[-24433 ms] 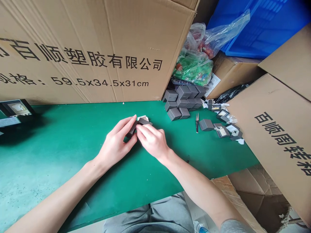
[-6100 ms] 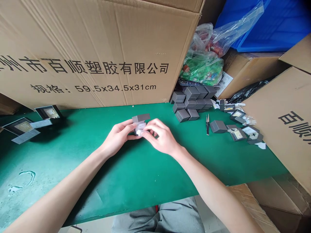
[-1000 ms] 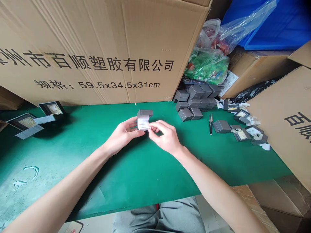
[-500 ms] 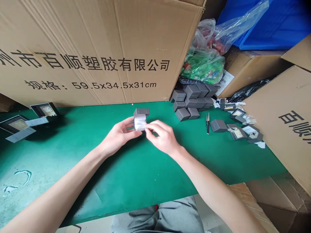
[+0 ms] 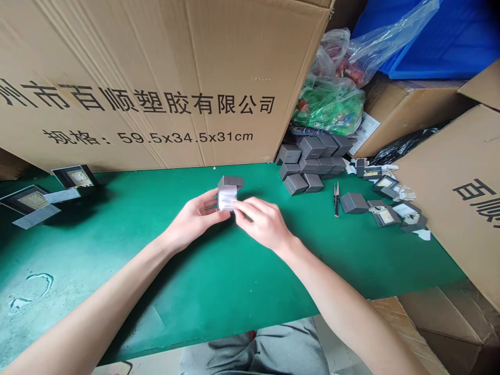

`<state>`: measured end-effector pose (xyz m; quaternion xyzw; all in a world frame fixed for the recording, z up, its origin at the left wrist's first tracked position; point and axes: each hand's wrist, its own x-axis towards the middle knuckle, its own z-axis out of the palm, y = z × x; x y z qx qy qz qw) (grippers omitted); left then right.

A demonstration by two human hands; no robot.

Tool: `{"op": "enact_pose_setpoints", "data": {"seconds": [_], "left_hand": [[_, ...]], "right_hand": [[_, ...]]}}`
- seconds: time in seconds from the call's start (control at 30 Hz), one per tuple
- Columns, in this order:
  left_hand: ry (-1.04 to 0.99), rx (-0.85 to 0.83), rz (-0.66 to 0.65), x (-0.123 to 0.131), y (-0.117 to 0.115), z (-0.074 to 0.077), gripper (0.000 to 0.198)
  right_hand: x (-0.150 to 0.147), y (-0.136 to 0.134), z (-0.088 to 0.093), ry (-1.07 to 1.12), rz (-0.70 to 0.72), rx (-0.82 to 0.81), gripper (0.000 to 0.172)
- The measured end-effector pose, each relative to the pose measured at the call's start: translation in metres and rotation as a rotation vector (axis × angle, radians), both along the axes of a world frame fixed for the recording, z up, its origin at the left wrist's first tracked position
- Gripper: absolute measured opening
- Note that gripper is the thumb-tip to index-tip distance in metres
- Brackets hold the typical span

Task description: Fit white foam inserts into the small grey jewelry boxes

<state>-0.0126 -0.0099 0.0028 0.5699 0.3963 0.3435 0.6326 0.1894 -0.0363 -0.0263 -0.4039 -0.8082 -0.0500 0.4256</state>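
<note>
A small dark grey jewelry box (image 5: 230,182) stands with its lid raised in the middle of the green table, its white inside facing me. My left hand (image 5: 195,216) grips the box from the left, thumb along the front and fingers around the side. From the right, my right hand (image 5: 261,221) reaches in with its fingertips pinched together at the white lining (image 5: 226,199), near the front right corner. Whatever lies between those fingertips is too small and covered to make out.
Closed grey boxes (image 5: 310,165) are stacked at the back right, near black-handled snips (image 5: 336,199) and several opened boxes (image 5: 385,214) with paper scraps. Two larger open boxes (image 5: 31,200) stand at left. Big cartons (image 5: 156,62) wall the back; water (image 5: 39,286) wets the front left.
The view has shifted slightly, so everything appears a little further right. Both hands keep nearly the same hold at the jewelry box.
</note>
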Motion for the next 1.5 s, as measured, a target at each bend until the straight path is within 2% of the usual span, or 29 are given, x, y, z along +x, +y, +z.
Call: {"op": "enact_pose_setpoints", "data": {"seconds": [0.13, 0.33, 0.6, 0.83, 1.17, 1.4, 1.5], "left_hand": [[-0.003, -0.021, 0.012, 0.0007, -0.0003, 0.0011, 0.075], [-0.024, -0.024, -0.043, -0.0005, -0.0010, -0.0006, 0.070], [-0.035, 0.018, -0.038, -0.0020, 0.0010, -0.0022, 0.067], [-0.148, -0.113, -0.021, -0.0044, 0.0007, -0.0025, 0.056], [-0.121, -0.101, -0.002, -0.0039, 0.0003, -0.0032, 0.058], [-0.142, -0.124, -0.016, -0.0033, 0.0007, -0.0022, 0.050], [-0.114, -0.106, -0.029, -0.0029, 0.0000, -0.0012, 0.053]], "right_hand": [[0.0006, 0.0001, 0.0010, -0.024, 0.031, -0.018, 0.018], [-0.0011, -0.0003, 0.0027, 0.028, 0.043, -0.089, 0.014], [-0.0011, -0.0016, 0.0058, 0.049, 0.051, -0.138, 0.016], [0.0004, -0.0010, 0.0059, 0.073, 0.047, -0.134, 0.017], [-0.0012, -0.0008, 0.0032, 0.113, 0.073, -0.136, 0.021], [-0.0028, -0.0004, 0.0033, 0.158, 0.122, -0.103, 0.022], [-0.0026, -0.0001, 0.0029, 0.150, 0.114, -0.112, 0.022]]}}
